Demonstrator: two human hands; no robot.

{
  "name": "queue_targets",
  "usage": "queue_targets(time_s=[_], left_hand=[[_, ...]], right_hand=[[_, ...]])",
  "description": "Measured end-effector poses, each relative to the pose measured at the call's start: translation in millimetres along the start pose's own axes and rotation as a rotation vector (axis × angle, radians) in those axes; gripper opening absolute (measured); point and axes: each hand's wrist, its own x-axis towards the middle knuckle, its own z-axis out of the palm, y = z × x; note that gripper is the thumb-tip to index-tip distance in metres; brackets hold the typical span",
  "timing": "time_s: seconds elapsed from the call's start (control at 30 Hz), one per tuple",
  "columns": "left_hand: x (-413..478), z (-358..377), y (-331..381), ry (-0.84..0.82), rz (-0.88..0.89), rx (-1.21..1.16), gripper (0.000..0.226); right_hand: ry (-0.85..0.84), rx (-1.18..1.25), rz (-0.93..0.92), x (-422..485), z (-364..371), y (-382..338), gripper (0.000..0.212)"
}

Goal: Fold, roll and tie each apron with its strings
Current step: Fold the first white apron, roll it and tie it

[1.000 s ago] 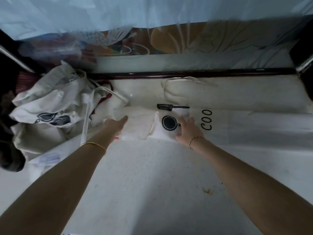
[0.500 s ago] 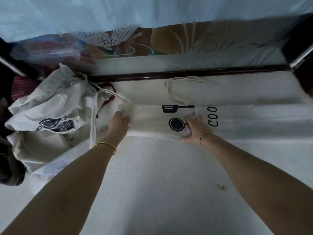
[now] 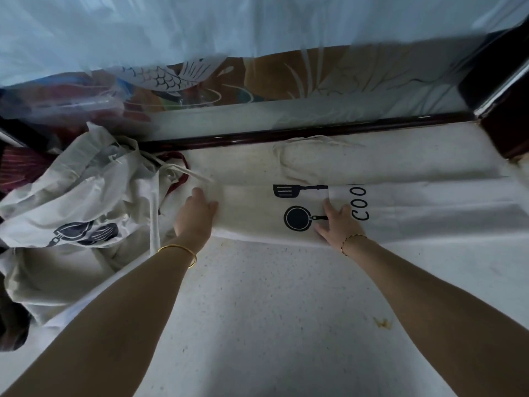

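Note:
A cream apron [image 3: 429, 207] printed with a black spatula, a pan and the letters "COO" lies folded into a long band across the white counter [image 3: 272, 305]. My left hand [image 3: 196, 214] rests flat on the band's left end. Flat fingers of my right hand [image 3: 336, 222] press the cloth just right of the pan print. The apron's string [image 3: 286, 164] lies in a loose loop on the counter behind the band.
A heap of crumpled cream aprons [image 3: 74, 202] with dark prints fills the left side, strings trailing from it. A dark wooden rail [image 3: 300, 133] and a glass panel with a fish pattern bound the counter at the back. A small yellow stain [image 3: 382, 322] marks the counter.
The left end of the apron has been flattened out, showing the spatula and pan prints fully. Both hands have shifted slightly along the band and now press it flat.

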Motion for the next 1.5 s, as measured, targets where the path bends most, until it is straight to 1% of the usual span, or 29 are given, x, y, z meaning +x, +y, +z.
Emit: queue_targets(time_s=[0.07,0.1,0.13,0.17,0.2,0.23,0.27,0.33,0.37,0.4,0.47,0.5,0.57,0.63,0.7,0.77,0.8,0.87,0.9,0.93,1.0,1.07,1.17,1.23,1.3,1.37,1.4,1.43,1.5], left_hand=[[0,-1,6,0.084,-0.008,0.107,0.048],[-1,-1,11,0.156,0.047,0.206,0.054],[-4,1,19,0.218,0.159,0.286,0.056],[-8,5,29,0.249,0.314,0.318,0.054],[-14,10,42,0.229,0.477,0.311,0.051],[-21,20,54,0.158,0.621,0.285,0.048],[-30,31,67,0.050,0.724,0.274,0.048],[-45,54,81,-0.185,0.803,0.359,0.051],[-47,63,80,-0.255,0.796,0.436,0.055],[-45,68,75,-0.284,0.770,0.504,0.057],[-32,66,54,-0.271,0.658,0.604,0.055],[-25,60,40,-0.250,0.579,0.647,0.055],[-16,38,11,-0.186,0.394,0.721,0.061],[-16,15,-7,-0.058,0.231,0.699,0.069],[-22,0,-6,0.076,0.092,0.534,0.064],[-26,-7,4,0.104,-0.075,0.375,0.061],[-24,-5,5,0.045,-0.166,0.332,0.063],[-17,-1,3,-0.142,-0.316,0.212,0.070],[-13,1,2,-0.228,-0.387,0.064,0.070],[-8,3,0,-0.280,-0.470,-0.137,0.068],[-3,5,-4,-0.278,-0.565,-0.486,0.058],[-2,8,-6,-0.243,-0.601,-0.687,0.050],[0,12,-8,-0.197,-0.646,-0.897,0.041],[2,13,-8,-0.208,-0.649,-1.014,0.038],[3,12,-6,-0.272,-0.644,-1.072,0.037],[4,9,0,-0.313,-0.614,-1.027,0.032],[5,8,4,-0.316,-0.556,-0.958,0.032],[4,6,9,-0.319,-0.474,-0.864,0.032],[-1,4,21,-0.292,-0.269,-0.613,0.022]], right_hand=[[0.001,-0.010,0.018,0,0,1,0.072],[-0.003,-0.016,0.020,0,-1,1,0.072],[-0.008,-0.014,0.017,0,-3,2,0.073],[-0.011,-0.004,0.005,1,-5,3,0.073],[-0.007,0.002,-0.014,1,-6,3,0.073],[0.014,-0.012,-0.038,1,-7,4,0.072],[0.041,-0.054,-0.066,2,-9,5,0.070],[0.058,-0.122,-0.103,3,-10,9,0.067],[0.038,-0.125,-0.103,4,-10,11,0.066],[0.005,-0.122,-0.094,6,-10,15,0.065],[-0.044,-0.111,-0.076,9,-13,18,0.070],[-0.060,-0.106,-0.066,9,-14,17,0.072],[-0.066,-0.111,-0.036,9,-17,10,0.072],[-0.040,-0.135,-0.018,7,-19,-2,0.070],[0.014,-0.185,-0.077,6,-19,-18,0.066],[0.020,-0.153,-0.201,4,-14,-39,0.062],[-0.015,-0.121,-0.274,3,-9,-51,0.063],[-0.102,-0.082,-0.403,-1,2,-76,0.066],[-0.135,-0.072,-0.443,-2,8,-86,0.067],[-0.156,-0.061,-0.462,-2,13,-95,0.068],[-0.179,-0.033,-0.454,1,23,-110,0.070],[-0.202,-0.012,-0.414,4,29,-120,0.076],[-0.225,-0.013,-0.313,9,30,-130,0.088],[-0.275,-0.011,-0.268,11,24,-135,0.093],[-0.339,-0.030,-0.255,13,17,-137,0.099],[-0.356,-0.043,-0.252,16,13,-138,0.104],[-0.354,-0.039,-0.246,18,14,-138,0.106],[-0.355,-0.039,-0.233,18,14,-139,0.107],[-0.366,0.005,-0.210,17,14,-140,0.108]])
